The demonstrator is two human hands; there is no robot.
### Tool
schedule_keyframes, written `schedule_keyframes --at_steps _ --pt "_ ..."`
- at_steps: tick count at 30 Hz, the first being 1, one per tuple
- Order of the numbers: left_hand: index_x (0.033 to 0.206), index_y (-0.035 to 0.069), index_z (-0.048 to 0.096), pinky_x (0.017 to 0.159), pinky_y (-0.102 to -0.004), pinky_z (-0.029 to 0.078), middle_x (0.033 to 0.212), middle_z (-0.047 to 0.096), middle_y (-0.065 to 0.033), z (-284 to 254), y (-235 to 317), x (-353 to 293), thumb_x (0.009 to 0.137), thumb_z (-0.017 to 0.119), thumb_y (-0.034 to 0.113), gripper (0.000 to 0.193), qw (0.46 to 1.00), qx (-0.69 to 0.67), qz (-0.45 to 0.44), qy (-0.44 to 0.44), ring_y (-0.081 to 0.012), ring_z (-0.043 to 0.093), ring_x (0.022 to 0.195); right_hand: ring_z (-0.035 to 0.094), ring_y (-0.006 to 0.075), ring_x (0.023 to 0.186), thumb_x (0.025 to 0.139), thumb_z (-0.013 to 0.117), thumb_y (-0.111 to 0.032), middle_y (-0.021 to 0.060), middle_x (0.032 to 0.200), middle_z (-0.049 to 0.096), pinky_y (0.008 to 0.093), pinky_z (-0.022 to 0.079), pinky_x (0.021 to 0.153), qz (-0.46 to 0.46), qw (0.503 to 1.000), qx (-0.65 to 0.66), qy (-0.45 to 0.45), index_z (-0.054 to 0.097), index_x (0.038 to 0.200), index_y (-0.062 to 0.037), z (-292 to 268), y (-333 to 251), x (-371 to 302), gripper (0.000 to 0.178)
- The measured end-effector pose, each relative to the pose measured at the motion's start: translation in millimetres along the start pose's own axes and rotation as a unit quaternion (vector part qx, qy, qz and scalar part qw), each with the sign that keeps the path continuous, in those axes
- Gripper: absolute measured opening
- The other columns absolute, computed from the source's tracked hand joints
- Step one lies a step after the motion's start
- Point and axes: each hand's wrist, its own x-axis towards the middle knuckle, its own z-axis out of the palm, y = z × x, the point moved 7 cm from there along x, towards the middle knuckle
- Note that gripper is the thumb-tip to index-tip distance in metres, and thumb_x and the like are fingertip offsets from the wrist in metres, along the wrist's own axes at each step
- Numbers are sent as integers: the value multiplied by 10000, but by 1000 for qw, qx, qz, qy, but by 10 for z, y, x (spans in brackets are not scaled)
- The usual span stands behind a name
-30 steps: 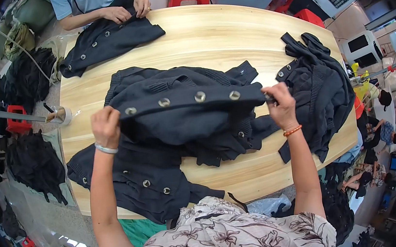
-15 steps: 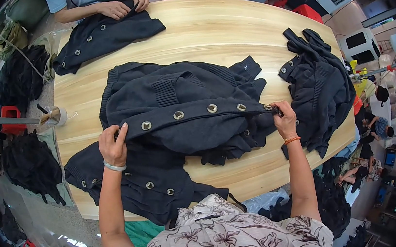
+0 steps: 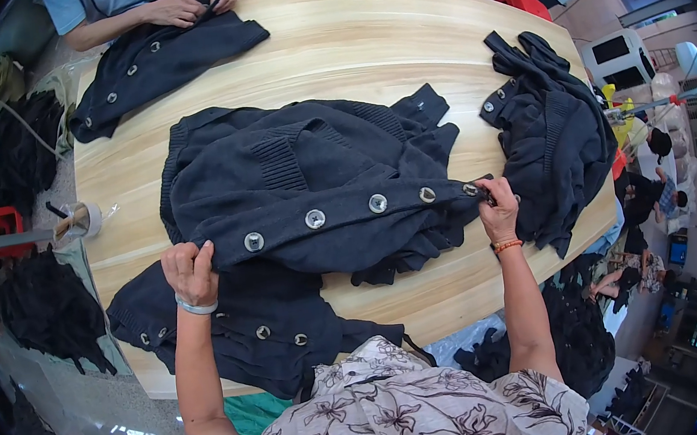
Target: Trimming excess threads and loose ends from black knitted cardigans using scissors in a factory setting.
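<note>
A dark knit cardigan lies in front of me, its ribbed pocket facing up. Its front band, set with several large round buttons, is stretched sideways between my hands. My left hand is closed on the band's left end, thumb on top. At the other end, beside the last button, my right hand pinches the band. Under my left forearm, another dark buttoned cardigan lies partly beneath the first. A bunched dark knit garment is just beyond my right hand.
At the far left a co-worker's hands hold another dark buttoned garment. All of these garments are on a wooden table. Left of its edge stand a clear container and a red stool. Dark clothes are heaped there.
My left hand has shifted slightly down, its fingers curling tighter round the band. The band is drawn a little straighter, its buttons tipped more upward. My right hand keeps its pinch. The whole view has shifted slightly.
</note>
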Motion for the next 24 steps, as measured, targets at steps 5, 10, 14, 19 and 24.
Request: schedule_keyframes --at_steps 5,10,14,19,24 --pt "1005 8 648 718 -410 443 902 565 -139 491 -49 -51 671 604 -63 344 986 -29 -52 -156 -318 569 839 569 132 657 852 728 -100 65 807 618 258 462 610 88 996 -20 -12 671 967 -38 -10 303 -294 143" --pt "1333 48 532 1020 -459 406 1256 533 -234 642 -324 -488 660 522 -119 693 931 -125 -169 -297 -432 511 1169 665 189 841 861 705 -236 122 995 685 305 530 782 337 940 60 3 622 1248 -70 -38 876 -1353 430" --pt "1495 111 357 1081 -427 362 1387 414 -243 646 -350 -592 685 528 -107 856 892 -163 -195 -374 -436 432 1273 551 66 747 909 639 -171 11 891 645 252 473 663 448 875 138 120 576 1315 -20 -236 1566 -2709 438" --pt "1462 103 417 1084 -447 362 1386 437 -238 436 -369 -460 774 699 78 743 899 -49 -198 -387 -428 417 1299 517 65 648 895 610 -145 -1 715 618 279 434 582 597 753 12 276 679 1118 -16 -684 2187 -3919 267" --pt "1443 39 401 984 -595 394 1280 471 -378 368 38 -191 748 803 415 886 953 124 -34 -276 -543 478 1134 669 286 717 843 565 -108 130 738 668 391 493 648 702 653 -27 281 675 950 -15 -751 3180 -4921 179"
